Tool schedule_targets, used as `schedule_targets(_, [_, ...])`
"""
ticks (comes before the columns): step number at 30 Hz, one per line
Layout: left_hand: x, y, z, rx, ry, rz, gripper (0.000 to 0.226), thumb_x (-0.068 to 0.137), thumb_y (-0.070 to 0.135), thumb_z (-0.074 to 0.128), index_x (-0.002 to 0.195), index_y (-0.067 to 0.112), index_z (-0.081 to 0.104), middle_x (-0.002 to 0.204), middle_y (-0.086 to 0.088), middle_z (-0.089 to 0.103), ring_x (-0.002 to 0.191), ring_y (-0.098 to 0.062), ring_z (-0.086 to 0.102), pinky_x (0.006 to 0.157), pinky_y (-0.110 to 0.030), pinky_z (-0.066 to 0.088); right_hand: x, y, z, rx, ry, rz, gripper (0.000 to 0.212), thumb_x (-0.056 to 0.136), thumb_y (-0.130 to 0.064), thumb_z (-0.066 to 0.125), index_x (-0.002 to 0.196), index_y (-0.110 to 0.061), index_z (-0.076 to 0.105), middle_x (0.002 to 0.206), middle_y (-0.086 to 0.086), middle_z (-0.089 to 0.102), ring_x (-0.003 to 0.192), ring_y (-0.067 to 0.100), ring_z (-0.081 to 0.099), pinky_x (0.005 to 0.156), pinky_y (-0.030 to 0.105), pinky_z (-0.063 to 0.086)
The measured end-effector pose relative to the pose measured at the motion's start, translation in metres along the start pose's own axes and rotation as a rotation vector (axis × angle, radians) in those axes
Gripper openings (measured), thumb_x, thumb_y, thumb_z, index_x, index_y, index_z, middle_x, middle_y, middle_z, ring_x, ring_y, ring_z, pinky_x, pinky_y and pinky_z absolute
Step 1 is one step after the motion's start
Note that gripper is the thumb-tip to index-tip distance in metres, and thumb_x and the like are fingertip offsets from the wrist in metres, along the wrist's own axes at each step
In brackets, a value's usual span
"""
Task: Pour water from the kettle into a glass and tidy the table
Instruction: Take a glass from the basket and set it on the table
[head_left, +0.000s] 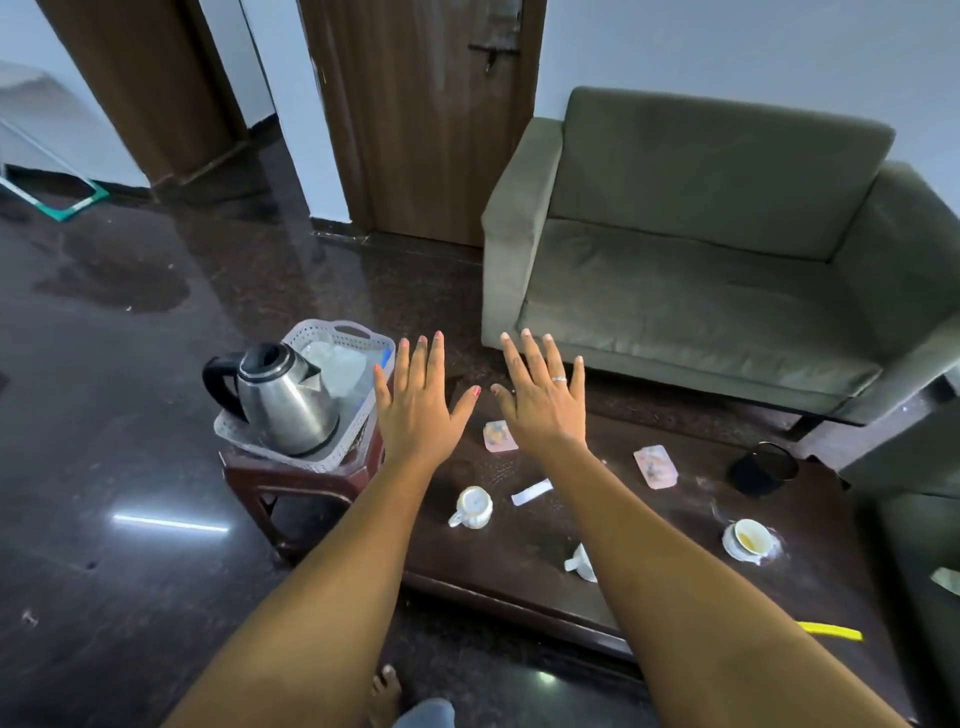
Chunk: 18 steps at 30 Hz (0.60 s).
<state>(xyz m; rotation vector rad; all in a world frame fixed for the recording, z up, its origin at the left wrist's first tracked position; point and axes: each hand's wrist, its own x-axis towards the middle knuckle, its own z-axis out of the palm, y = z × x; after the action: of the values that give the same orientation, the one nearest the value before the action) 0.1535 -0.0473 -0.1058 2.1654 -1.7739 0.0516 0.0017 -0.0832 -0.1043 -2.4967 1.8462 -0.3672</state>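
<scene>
— Where are the person's hands?

— Both are stretched out, palms down, over the far-left part of the dark tabletop (545, 540). The left hand (418, 400) and the right hand (543, 397) hang side by side, thumbs nearly meeting; the fingers (434, 358) of each are spread apart and hold nothing. A ring shows on the right hand.

— And the kettle?

— The steel kettle (283, 397) with its black handle stands upright in a white perforated tray (358, 338), just left of the left hand. The tray rests on a small brown stool (291, 480) at the left end of the tabletop. Something clear lies in the tray behind the kettle, but it cannot be told what it is.

— What lies on the tabletop?

— A white cup (471, 507) stands near the left arm, another white cup (581, 564) lies tipped beside the right arm, and a third cup on a saucer (749, 539) sits to the right. Two pink coasters (500, 435) (655, 466), a white paper strip (531, 492), a black holder lying on its side (762, 468) and a yellow strip (831, 632) at the near edge are scattered about. A grey-green sofa (701, 249) stands beyond.
</scene>
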Motion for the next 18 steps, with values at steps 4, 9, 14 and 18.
schedule_targets(4, [0.025, -0.059, 0.005, -0.011, -0.036, -0.004, 0.077, 0.091, 0.059, 0.035, 0.15, 0.021, 0.004, 0.158, -0.005, 0.018, 0.147, -0.023, 0.004, 0.115, -0.052, -0.002, 0.031, -0.048, 0.021, 0.051, -0.052, 0.015, 0.063, 0.097, -0.048, 0.029, 0.149, -0.033, -0.004, 0.159, -0.006, 0.006, 0.147, 0.019, -0.002, 0.115, 0.051, 0.0])
schedule_targets(9, [0.051, -0.13, 0.006, -0.078, -0.14, -0.128, 0.071, 0.088, 0.038, 0.054, 0.147, 0.016, 0.02, 0.143, -0.009, 0.044, 0.136, -0.027, 0.035, 0.114, -0.053, 0.011, 0.06, -0.107, 0.049, 0.246, -0.213, 0.073, 0.068, 0.094, -0.035, 0.043, 0.15, -0.029, 0.005, 0.159, -0.004, 0.013, 0.147, 0.018, 0.006, 0.117, 0.048, 0.006])
schedule_targets(14, [0.075, -0.174, 0.006, -0.097, -0.181, -0.188, 0.054, 0.086, 0.032, 0.057, 0.136, 0.018, 0.041, 0.125, -0.006, 0.061, 0.119, -0.027, 0.052, 0.11, -0.048, 0.021, 0.091, -0.142, 0.072, 0.347, -0.341, 0.092, 0.063, 0.091, -0.029, 0.051, 0.147, -0.022, 0.024, 0.153, 0.001, 0.029, 0.142, 0.022, 0.024, 0.114, 0.042, 0.023])
schedule_targets(18, [0.096, -0.193, 0.002, -0.151, -0.144, -0.25, 0.046, 0.086, 0.026, 0.059, 0.13, 0.017, 0.049, 0.119, -0.006, 0.064, 0.116, -0.028, 0.055, 0.109, -0.047, 0.025, 0.116, -0.164, 0.087, 0.414, -0.408, 0.079, 0.058, 0.09, -0.027, 0.051, 0.144, -0.022, 0.03, 0.15, 0.003, 0.034, 0.138, 0.024, 0.031, 0.11, 0.042, 0.031])
